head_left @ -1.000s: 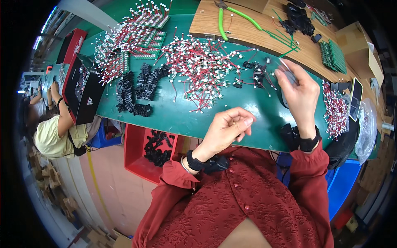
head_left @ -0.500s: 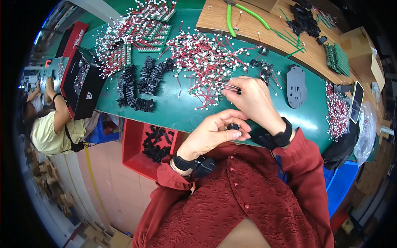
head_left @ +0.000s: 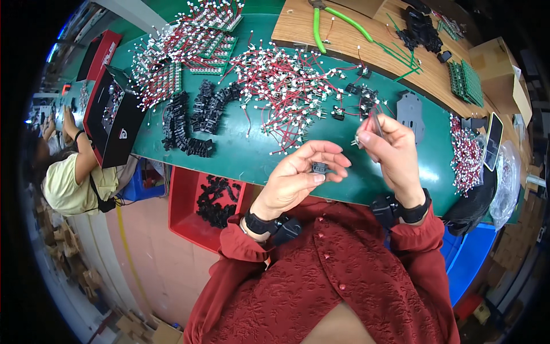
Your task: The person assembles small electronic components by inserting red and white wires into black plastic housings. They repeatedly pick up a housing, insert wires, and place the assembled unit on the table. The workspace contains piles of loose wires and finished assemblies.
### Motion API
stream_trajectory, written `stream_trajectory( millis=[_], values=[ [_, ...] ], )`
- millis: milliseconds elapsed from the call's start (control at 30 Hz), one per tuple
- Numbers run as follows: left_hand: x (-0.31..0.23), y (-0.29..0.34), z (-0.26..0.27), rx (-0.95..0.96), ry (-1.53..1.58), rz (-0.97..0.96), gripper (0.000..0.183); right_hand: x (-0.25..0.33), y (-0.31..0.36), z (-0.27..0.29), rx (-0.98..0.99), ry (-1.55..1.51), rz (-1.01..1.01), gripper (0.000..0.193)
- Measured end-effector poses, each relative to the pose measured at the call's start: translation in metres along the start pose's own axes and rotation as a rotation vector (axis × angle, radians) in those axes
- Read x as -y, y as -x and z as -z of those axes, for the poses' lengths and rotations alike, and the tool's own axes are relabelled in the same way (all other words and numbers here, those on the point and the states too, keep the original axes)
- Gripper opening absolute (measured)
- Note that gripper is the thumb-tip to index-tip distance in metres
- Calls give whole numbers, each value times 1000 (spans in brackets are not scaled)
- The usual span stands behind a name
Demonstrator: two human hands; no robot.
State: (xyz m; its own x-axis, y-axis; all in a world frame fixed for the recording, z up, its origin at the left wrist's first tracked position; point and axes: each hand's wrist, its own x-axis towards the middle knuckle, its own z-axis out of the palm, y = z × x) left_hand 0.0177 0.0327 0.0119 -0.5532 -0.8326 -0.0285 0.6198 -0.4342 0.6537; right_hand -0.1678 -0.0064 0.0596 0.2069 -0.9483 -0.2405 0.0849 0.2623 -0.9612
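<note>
My left hand (head_left: 292,175) is closed round a small black plastic housing (head_left: 319,167), held between thumb and fingers just past the table's near edge. To its right, my right hand (head_left: 395,152) pinches metal tweezers (head_left: 376,121) and, at its fingertips, a small whitish connector piece (head_left: 356,140). The two hands are apart. Beyond them lies a heap of red-wired white connectors (head_left: 286,92) on the green table. Rows of small black housings (head_left: 177,123) stand left of that heap. A grey mouse-shaped shell (head_left: 409,109) sits partly behind my right hand.
Green circuit boards (head_left: 215,57) with wires are stacked at the back left. Green-handled pliers (head_left: 317,28) rest on a wooden board (head_left: 292,23). A red bin (head_left: 183,212) holds black parts below the table. A phone (head_left: 494,140) stands at right; another person (head_left: 80,178) sits far left.
My right hand has come away from the connector heap to the right, with the tweezers turned upright and a small connector piece at its fingertips. My left hand has shifted slightly, keeping the black housing.
</note>
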Motion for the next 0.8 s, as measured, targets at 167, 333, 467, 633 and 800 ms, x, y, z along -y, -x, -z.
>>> stream_trajectory(
  millis=[167, 333, 467, 633, 800],
  values=[
    [11, -11, -6, -33, -23, 16, 35, -5, 20, 9, 10, -259, -53, 8],
    [20, -20, -14, -127, -214, -18, 32, -13, 31, 14, -46, -360, -37, 8],
    [17, -17, -15, -92, -315, 52, 33, -17, 35, 16, -77, -328, -12, 8],
    [19, -18, -6, -30, -384, -82, 35, -22, 40, 14, -95, -240, -21, 7],
    [17, -18, -8, -126, -81, -25, 33, -23, 38, 12, -120, -332, -4, 8]
  ],
)
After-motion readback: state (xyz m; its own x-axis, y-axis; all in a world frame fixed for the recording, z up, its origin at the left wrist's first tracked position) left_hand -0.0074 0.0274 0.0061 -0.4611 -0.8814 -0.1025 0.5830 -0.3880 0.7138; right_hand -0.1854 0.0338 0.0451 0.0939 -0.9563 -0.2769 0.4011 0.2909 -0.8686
